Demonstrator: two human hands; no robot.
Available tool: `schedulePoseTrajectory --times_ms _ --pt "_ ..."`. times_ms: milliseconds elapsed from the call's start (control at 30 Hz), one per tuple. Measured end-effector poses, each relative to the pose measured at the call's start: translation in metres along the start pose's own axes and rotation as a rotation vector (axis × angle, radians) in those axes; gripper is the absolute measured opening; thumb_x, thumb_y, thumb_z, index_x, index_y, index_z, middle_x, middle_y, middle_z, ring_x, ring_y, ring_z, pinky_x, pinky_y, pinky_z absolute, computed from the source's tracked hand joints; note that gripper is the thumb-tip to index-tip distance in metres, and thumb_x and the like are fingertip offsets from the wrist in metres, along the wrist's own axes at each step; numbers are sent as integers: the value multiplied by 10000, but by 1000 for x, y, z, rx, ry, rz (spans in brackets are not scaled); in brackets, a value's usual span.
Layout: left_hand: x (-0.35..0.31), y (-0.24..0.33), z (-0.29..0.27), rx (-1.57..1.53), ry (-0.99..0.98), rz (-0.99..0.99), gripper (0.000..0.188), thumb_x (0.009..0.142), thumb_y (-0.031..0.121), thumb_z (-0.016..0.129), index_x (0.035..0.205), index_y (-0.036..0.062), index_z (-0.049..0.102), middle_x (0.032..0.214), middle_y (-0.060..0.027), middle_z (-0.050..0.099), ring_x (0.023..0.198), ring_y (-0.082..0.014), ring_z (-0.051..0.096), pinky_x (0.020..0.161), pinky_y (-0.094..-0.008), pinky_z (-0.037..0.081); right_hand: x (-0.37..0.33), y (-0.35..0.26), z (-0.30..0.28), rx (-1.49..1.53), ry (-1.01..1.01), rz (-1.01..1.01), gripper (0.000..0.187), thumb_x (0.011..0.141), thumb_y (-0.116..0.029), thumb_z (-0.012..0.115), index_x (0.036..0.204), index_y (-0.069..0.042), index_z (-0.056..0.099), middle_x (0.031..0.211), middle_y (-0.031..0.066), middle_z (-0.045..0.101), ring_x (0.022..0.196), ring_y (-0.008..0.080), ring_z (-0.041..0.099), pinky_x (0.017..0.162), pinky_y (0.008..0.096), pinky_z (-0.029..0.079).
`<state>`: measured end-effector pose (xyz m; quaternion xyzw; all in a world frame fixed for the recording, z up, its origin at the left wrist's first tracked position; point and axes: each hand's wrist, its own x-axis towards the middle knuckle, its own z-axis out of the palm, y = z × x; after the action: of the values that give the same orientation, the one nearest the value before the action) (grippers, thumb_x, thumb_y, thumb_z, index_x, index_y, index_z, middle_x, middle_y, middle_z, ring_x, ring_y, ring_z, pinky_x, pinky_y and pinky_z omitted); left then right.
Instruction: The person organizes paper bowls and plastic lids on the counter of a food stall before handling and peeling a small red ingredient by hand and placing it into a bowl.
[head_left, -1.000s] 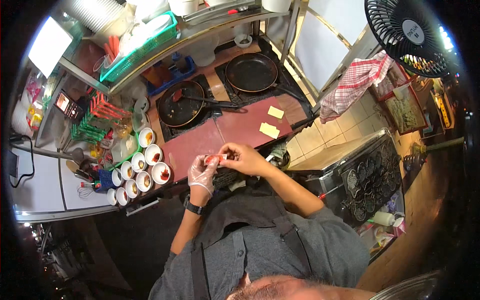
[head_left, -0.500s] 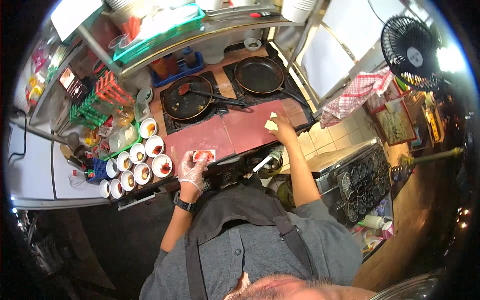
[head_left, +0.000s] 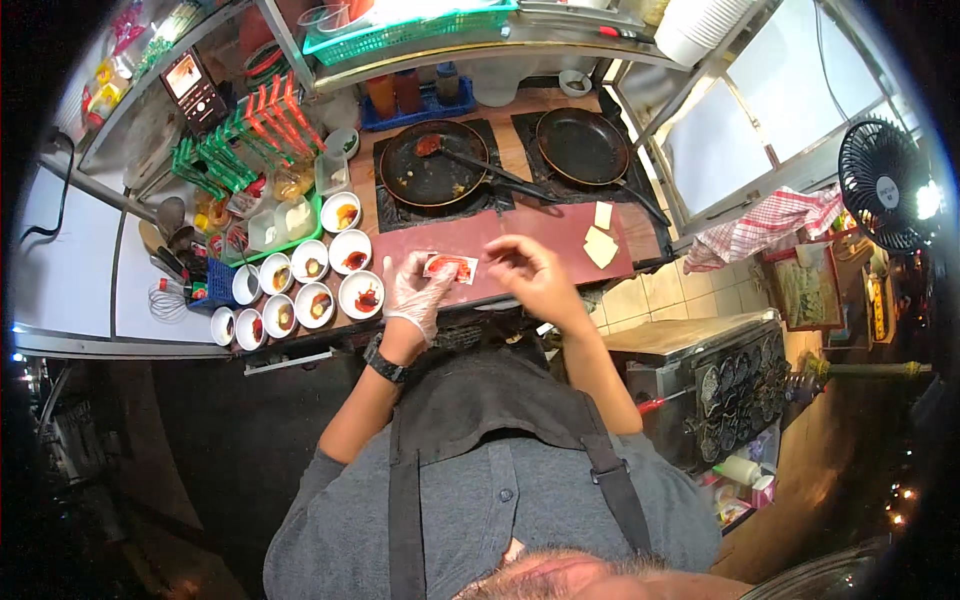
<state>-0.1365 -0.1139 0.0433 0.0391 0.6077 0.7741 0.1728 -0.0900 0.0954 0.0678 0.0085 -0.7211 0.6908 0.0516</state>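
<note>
My left hand (head_left: 410, 292), in a clear plastic glove, grips a small flat packet (head_left: 452, 266) with a red picture and a pale edge, over the front of the dark red board (head_left: 405, 240). Just to the packet's right hovers my bare right hand (head_left: 542, 288), its fingers apart and slightly curled, nothing seen in them. Several thin pale yellow pieces (head_left: 600, 247) lie on the board's right part. Close to my left hand stand several white bowls (head_left: 361, 295), the nearer ones holding red sauce.
Behind the board, a frying pan (head_left: 435, 163) with a ladle-like utensil (head_left: 490, 172) across it and a second pan (head_left: 583, 147) sit on burners. A green basket (head_left: 410, 35) rests on the shelf above. At right are a black fan (head_left: 882, 187) and a moulded griddle (head_left: 740, 385).
My right hand has let go of the yellow pieces on the board and moved left toward the packet. My left hand still holds the packet. The head view has shifted.
</note>
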Motion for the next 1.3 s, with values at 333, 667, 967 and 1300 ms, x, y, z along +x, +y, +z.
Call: schedulePoseTrajectory --times_ms 333,667,967,1300 --pt "3 -11 4 112 -15 118 182 945 78 723 1076 42 601 997 -35 664 938 -114 628 853 -270 511 -2 5 34 122 111 108 139 963 19 605 1063 59 693 937 62 705 854 122 702 747 247 581" --pt "-13 3 11 -28 -35 87 248 896 53 764 1061 30 580 955 -56 650 896 -139 637 826 -292 546 -7 3 27 39 -23 -10 155 902 -10 679 1036 20 750 951 44 721 850 105 696 753 249 548" --pt "-17 -8 13 -62 -34 26 213 929 59 741 1060 56 573 989 -50 668 918 -112 649 807 -262 557 -18 -14 30 -225 107 4 189 847 -112 723 1003 -9 750 821 55 723 752 100 662 687 269 521" --pt "-19 -16 19 -50 -67 63 202 910 76 773 1024 60 606 935 -28 669 858 -89 633 770 -249 535 -17 27 29 93 64 17 105 816 18 710 886 -9 637 870 15 687 798 61 636 722 230 527"
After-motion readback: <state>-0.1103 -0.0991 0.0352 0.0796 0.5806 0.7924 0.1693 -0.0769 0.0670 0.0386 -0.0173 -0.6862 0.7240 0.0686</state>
